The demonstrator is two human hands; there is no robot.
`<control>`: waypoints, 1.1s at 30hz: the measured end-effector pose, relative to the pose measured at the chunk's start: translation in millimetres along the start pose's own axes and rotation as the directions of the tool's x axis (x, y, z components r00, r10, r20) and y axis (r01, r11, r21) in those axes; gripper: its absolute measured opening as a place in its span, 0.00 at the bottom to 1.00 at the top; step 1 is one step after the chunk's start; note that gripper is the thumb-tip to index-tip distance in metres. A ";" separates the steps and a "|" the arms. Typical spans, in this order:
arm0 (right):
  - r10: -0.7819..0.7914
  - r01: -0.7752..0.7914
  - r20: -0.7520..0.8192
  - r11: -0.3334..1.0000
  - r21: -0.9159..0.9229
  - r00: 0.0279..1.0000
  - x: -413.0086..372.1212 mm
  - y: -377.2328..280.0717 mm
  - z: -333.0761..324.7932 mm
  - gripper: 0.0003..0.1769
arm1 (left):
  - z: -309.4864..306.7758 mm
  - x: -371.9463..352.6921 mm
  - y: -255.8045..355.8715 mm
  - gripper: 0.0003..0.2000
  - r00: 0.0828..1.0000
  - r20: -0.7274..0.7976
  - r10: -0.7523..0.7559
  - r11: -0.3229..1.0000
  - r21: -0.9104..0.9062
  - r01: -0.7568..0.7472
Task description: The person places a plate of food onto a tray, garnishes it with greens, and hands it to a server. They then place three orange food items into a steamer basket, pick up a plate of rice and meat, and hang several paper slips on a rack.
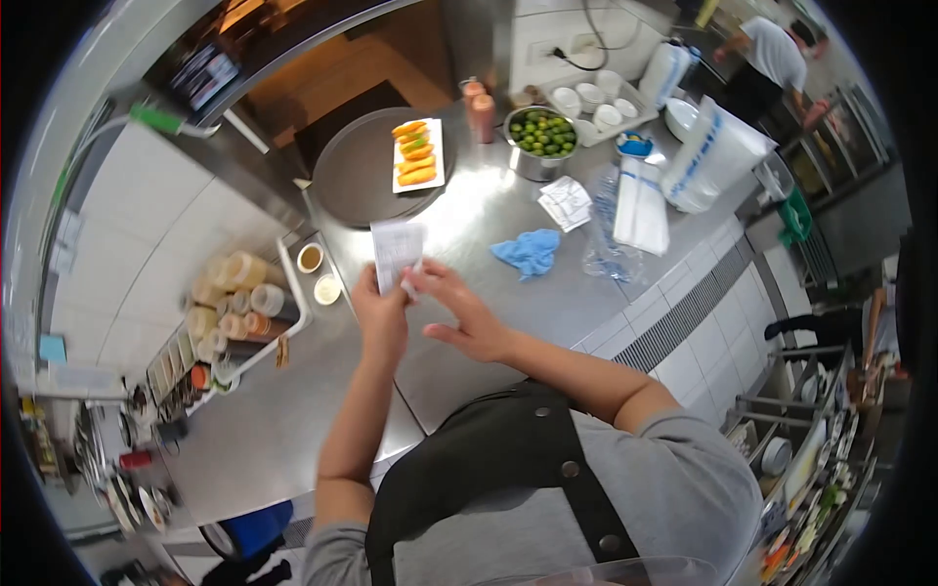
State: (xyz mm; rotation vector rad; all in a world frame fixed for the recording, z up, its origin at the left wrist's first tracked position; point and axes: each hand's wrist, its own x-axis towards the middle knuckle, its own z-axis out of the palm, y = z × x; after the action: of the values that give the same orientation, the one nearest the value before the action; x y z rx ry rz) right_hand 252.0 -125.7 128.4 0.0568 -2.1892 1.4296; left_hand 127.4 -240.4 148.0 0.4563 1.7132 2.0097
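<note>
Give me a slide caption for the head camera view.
Left hand holding a paper slip, right hand close by, over a steel counter; beyond, orange food on a white plate.

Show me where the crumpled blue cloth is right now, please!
In the head view, the crumpled blue cloth lies on the shiny metal counter, ahead and right of the right hand, just left of the crinkled clear plastic.
</note>
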 end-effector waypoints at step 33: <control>0.013 -0.461 -0.513 0.459 -0.760 0.859 -17.8 335.3 -284.1 0.39 | -34.3 -55.1 -77.0 0.11 0.948 -0.311 0.069 0.962 0.272 0.019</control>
State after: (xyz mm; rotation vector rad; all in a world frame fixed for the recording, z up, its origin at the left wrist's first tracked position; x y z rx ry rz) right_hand 277.1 263.7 -74.6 -0.9075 -2.2882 0.1910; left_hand 165.4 -289.5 68.6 0.2490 2.2066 1.9546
